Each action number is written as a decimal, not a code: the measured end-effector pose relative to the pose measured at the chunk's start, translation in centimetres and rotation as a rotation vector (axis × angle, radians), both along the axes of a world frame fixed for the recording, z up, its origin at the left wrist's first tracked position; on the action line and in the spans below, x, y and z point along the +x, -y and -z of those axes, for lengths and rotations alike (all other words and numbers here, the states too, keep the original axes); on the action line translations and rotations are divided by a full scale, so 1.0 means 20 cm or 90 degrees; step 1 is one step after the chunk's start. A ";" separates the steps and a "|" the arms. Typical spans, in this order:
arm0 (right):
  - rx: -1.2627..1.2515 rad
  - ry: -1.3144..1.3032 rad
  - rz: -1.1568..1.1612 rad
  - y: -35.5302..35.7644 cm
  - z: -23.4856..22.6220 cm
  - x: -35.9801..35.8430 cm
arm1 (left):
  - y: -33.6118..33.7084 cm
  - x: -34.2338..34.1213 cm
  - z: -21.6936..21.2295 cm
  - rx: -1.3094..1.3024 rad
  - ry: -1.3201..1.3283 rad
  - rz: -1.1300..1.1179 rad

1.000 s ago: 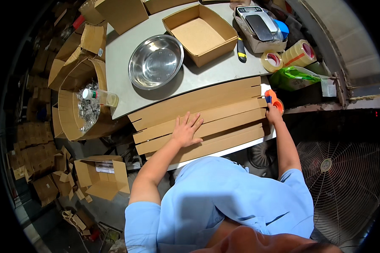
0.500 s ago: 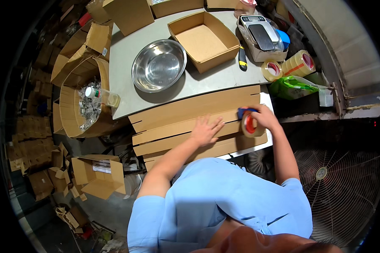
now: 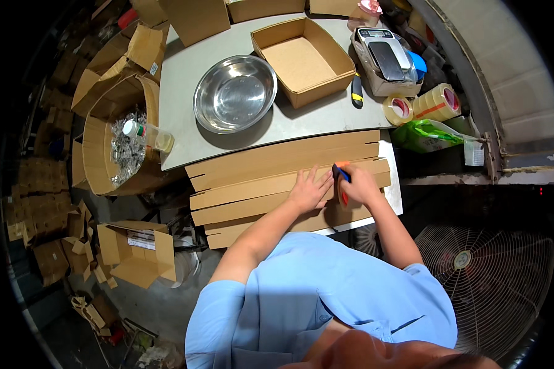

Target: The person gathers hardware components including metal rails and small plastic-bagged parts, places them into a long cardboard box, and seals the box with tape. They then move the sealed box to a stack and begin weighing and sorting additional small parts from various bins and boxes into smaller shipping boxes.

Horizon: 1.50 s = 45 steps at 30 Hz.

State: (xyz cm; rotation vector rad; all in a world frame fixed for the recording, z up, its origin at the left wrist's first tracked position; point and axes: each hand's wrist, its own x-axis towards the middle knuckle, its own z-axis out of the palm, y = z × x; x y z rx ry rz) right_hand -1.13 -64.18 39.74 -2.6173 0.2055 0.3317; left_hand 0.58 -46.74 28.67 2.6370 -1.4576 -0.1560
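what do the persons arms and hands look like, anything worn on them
Both forearms are bare. The left hand and right hand have no gloves, and no watch or ring shows. Short light-blue shirt sleeves end above the elbows.

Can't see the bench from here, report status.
Left hand flat on flattened cardboard stack. Right hand grips tape dispenser beside it. Nothing blocking.

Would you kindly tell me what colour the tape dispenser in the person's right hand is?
Orange and blue, seen in the head view: the tape dispenser in the right hand.
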 end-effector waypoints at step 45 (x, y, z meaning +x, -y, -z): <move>0.012 -0.096 -0.019 -1.39 0.08 0.03 | -1.52 -0.03 0.01 -0.131 0.044 -0.102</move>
